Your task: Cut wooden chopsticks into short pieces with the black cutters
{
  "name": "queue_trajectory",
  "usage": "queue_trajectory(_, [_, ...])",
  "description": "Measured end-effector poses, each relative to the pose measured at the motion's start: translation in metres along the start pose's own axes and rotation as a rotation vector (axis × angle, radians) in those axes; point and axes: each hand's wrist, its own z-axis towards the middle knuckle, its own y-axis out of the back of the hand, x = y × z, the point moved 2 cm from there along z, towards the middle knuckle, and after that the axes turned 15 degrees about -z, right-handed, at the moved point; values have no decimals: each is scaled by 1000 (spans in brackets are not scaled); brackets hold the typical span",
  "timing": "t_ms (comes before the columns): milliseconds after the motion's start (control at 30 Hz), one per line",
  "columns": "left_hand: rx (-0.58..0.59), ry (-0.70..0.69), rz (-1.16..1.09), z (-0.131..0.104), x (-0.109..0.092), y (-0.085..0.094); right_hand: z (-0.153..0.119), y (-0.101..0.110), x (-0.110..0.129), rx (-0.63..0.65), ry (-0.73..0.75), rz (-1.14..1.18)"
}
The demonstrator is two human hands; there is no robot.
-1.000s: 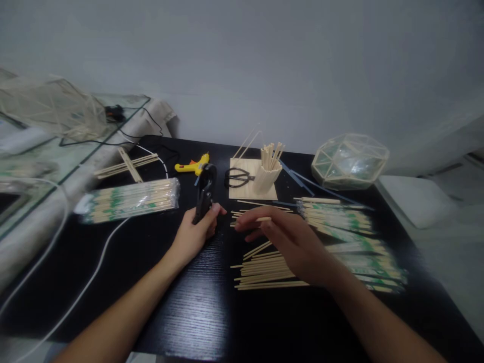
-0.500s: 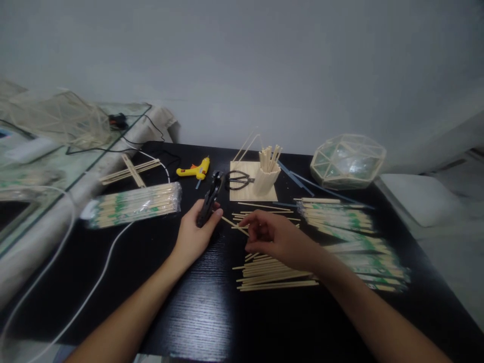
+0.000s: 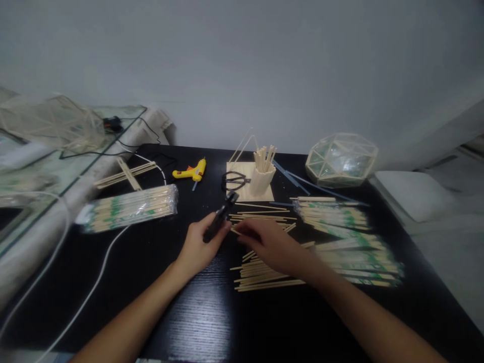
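Observation:
My left hand [image 3: 198, 247] is closed around a black plier-like tool [image 3: 221, 218], its dark end pointing up and away to the right. Just right of it, my right hand [image 3: 270, 244] has its fingers pinched together above loose wooden sticks [image 3: 260, 276]. A thin wooden stick [image 3: 234, 231] shows at those fingertips, close to my left thumb; most of its length is hidden. Beyond both hands, a wooden board [image 3: 239, 195] bears black-handled scissors [image 3: 234, 180] and a holder made of sticks [image 3: 262, 182], filled with more upright sticks [image 3: 264, 157].
A yellow glue gun [image 3: 191, 171] lies at the back left, near a packet of sticks [image 3: 130, 206] and crossed sticks [image 3: 128, 172]. More packets [image 3: 355, 252] lie right. A faceted clear frame [image 3: 342, 160] and bluish strips [image 3: 289, 176] sit behind. A white cable [image 3: 106, 262] runs left.
The black tool has tipped to the right and moved nearer my right hand. My right hand has shifted slightly left, and less of the stick between the hands shows. The view has shifted slightly.

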Motion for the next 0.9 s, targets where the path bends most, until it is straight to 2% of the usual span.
queue_trajectory(100, [112,-32,37,-4,-1,-4,1,-4,0,-66,2,41])
queue_trajectory(167, [130,-55,47,-4,-2,-2,2,-4,-2,-114,-5,90])
queue_trajectory(367, [34,-63,197,4,-4,8,2,5,-9,-302,-22,213])
queue_trajectory(500, [21,-61,280,6,-6,8,1,8,-10,-319,29,267])
queue_trajectory(667, [39,-71,322,4,-7,7,0,7,-8,-304,10,365])
queue_trajectory(900, [59,-102,334,2,-5,7,2,11,-6,-294,3,333])
